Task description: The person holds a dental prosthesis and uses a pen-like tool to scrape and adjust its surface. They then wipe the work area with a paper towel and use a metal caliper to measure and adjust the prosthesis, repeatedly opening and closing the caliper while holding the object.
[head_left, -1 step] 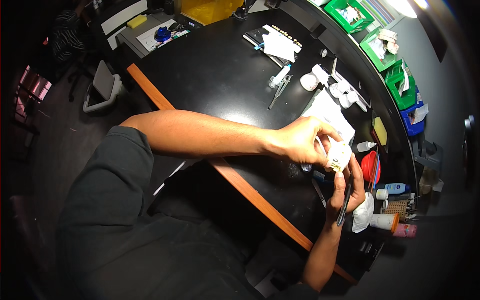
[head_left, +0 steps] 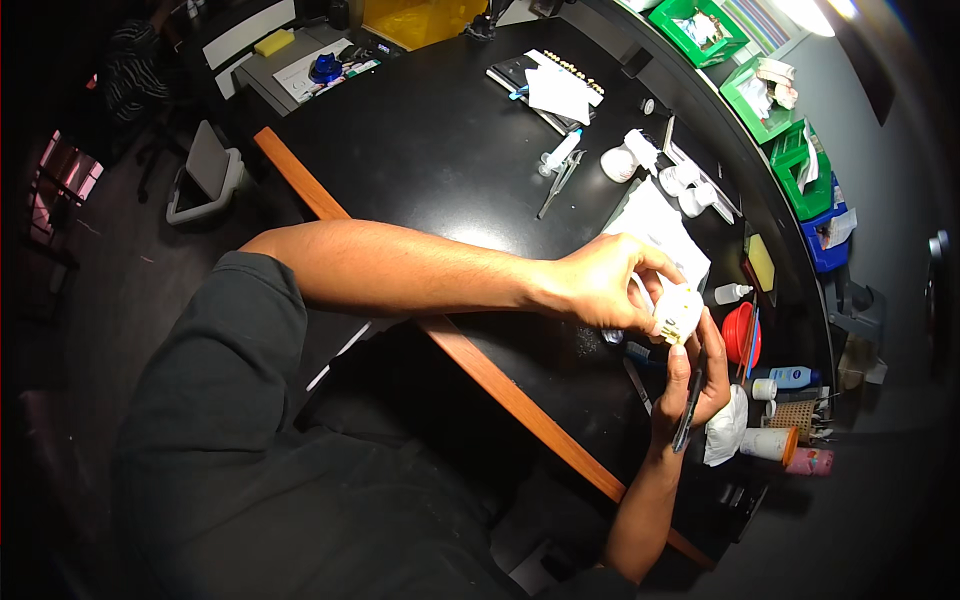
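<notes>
Under bright light, a small white piece (head_left: 683,308) with yellowish bits on its lower edge is held between my two hands; it looks like a plaster dental model, but glare hides detail. My left hand (head_left: 598,284) reaches across from the left and pinches its near side with thumb and fingers. From below, my right hand (head_left: 706,385) supports it, thumb at the lower edge and fingers behind. A slim dark pen-like tool (head_left: 688,418) also rests in the right hand, pointing down along the palm. White paper (head_left: 655,225) lies on the table beyond the hands.
The black table (head_left: 420,150) has a wooden front edge (head_left: 500,385). Tweezers (head_left: 560,183), white jars (head_left: 618,163) and a notebook (head_left: 560,90) lie farther off. At right are a red bowl (head_left: 740,333), a small dropper bottle (head_left: 731,293) and cups (head_left: 768,443). Green bins (head_left: 700,35) line the back.
</notes>
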Action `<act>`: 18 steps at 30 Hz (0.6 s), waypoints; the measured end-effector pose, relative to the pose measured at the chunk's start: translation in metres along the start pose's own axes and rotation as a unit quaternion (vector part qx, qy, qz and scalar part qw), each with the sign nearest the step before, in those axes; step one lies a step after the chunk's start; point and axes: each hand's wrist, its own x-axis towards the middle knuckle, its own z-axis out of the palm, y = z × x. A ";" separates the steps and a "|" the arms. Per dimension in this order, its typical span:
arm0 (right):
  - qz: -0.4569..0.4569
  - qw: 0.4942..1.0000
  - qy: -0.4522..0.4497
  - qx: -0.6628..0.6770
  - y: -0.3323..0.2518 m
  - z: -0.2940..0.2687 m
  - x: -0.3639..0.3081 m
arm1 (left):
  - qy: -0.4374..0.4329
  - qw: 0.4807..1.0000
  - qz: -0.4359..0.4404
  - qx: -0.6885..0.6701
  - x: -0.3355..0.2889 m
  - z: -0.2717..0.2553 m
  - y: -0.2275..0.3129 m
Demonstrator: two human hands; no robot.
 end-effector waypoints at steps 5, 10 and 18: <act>-0.023 1.000 0.001 0.000 0.003 -0.001 -0.002 | 0.013 0.999 0.021 0.030 -0.001 0.002 0.000; -0.030 0.999 0.019 0.019 0.000 0.004 -0.003 | 0.021 0.999 0.034 0.012 -0.002 0.005 0.001; -0.037 0.998 0.034 0.029 -0.005 0.007 -0.003 | 0.024 0.998 0.056 0.006 -0.004 0.007 0.005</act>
